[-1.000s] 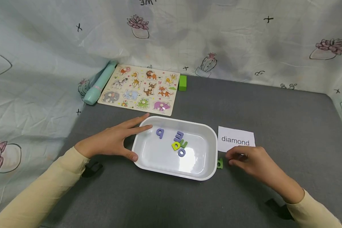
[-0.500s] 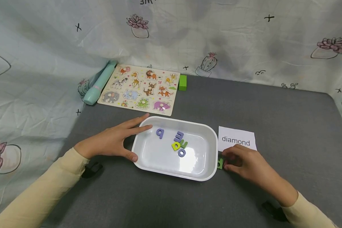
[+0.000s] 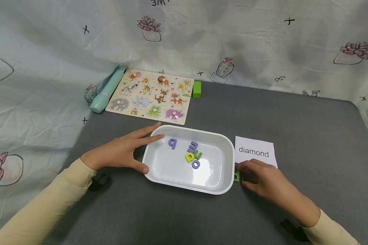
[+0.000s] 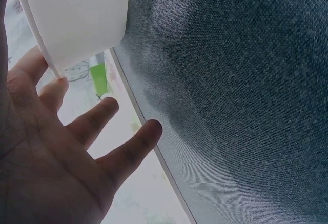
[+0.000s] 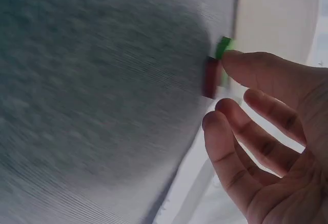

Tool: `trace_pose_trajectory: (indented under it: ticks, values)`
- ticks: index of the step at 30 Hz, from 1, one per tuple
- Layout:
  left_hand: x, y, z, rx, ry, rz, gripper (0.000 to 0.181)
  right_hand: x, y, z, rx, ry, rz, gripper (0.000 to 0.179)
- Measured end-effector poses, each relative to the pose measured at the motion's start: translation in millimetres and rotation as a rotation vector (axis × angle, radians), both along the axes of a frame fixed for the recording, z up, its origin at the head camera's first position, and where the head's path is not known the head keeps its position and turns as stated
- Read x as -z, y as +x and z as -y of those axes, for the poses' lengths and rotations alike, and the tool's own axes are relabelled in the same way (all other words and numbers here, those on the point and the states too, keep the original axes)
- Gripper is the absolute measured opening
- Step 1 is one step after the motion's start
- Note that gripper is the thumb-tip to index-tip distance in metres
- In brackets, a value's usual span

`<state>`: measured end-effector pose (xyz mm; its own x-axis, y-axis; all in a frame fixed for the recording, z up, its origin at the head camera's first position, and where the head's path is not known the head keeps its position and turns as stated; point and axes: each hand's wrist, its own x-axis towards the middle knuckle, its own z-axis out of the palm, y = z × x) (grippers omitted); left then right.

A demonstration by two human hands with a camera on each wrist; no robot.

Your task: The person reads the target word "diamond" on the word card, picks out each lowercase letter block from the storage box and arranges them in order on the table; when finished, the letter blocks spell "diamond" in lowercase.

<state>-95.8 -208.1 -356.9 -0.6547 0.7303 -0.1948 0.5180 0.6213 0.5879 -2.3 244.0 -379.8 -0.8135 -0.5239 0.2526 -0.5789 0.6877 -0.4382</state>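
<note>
My left hand (image 3: 119, 151) spreads its fingers at the left end of a white tray (image 3: 156, 175), with thumb and fingertips on the rim. In the left wrist view, two fingers stretch past the tray's edge. Within the tray lie several foam-like letters: a purple p-shaped letter (image 3: 172, 143), a purple m-shaped letter (image 3: 192, 147), a green letter (image 3: 197, 154), a yellow letter (image 3: 189, 157) and a purple o (image 3: 195, 164). My right hand (image 3: 268, 178) hovers low beside a green letter (image 3: 236, 176) against the tray's right side. A red piece (image 5: 210, 78) stands near its thumb, fingers apart.
A white card (image 3: 254, 149) reading "diamond" lies right of the tray, its lower edge under the right hand. Behind are an animal peg puzzle (image 3: 150, 95), a green block (image 3: 197, 89) and a teal cylindrical object (image 3: 107, 90). Patterned cloth (image 3: 251, 41) borders the grey surface.
My right hand has shifted a little left, closer to the green letter and the tray. The left hand, tray and letters inside it have stayed in place.
</note>
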Motion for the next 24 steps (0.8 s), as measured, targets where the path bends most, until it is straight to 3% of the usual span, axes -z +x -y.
trace_pose_trajectory:
  ticks: [5,14,18,24]
  values:
    - [-0.5,0.4,0.0,-0.012,-0.013,-0.001,0.109,-29.1,-2.9,2.5,0.026,0.014,0.018,0.064]
    - [-1.5,0.2,-1.2,-0.027,-0.034,0.01,0.111,-90.3,-22.5,22.4,-0.056,0.014,0.018,0.082]
    - [-1.5,0.5,-1.0,-0.029,-0.038,0.012,0.111,-101.5,-33.6,39.7,-0.105,0.03,0.06,0.082]
    - [-0.7,0.3,-0.4,-0.022,-0.03,0.011,0.111,-99.7,-52.5,70.8,-0.202,0.064,0.142,0.077]
